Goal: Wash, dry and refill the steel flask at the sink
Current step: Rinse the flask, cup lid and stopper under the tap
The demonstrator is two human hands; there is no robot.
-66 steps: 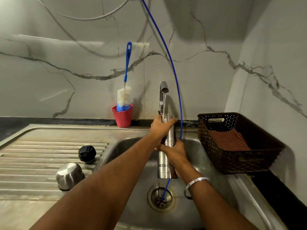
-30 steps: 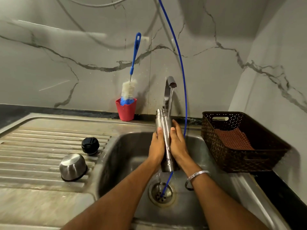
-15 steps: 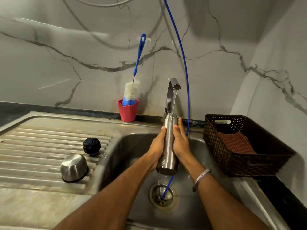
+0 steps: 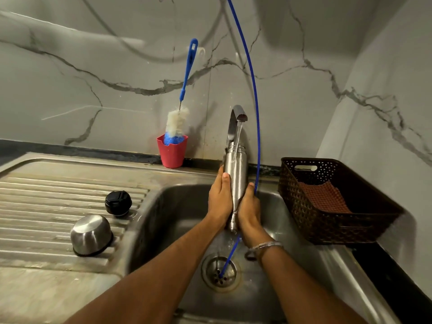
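Note:
The steel flask stands upright over the sink basin, its open mouth under the running tap. Water runs down its side and off its base. My left hand presses flat against the flask's left side, fingers pointing up. My right hand presses the right side the same way, so the flask is held between the two palms. The flask's black stopper and steel cup lid lie on the ribbed drainboard at the left.
A blue bottle brush stands in a red cup at the back wall. A thin blue tube hangs from above into the drain. A dark perforated basket with a reddish cloth sits right of the sink.
Earlier my hands gripped the flask at neck and body; now both palms press its sides. They have slid lower along the body, and the flask's mouth sits closer under the tap stream.

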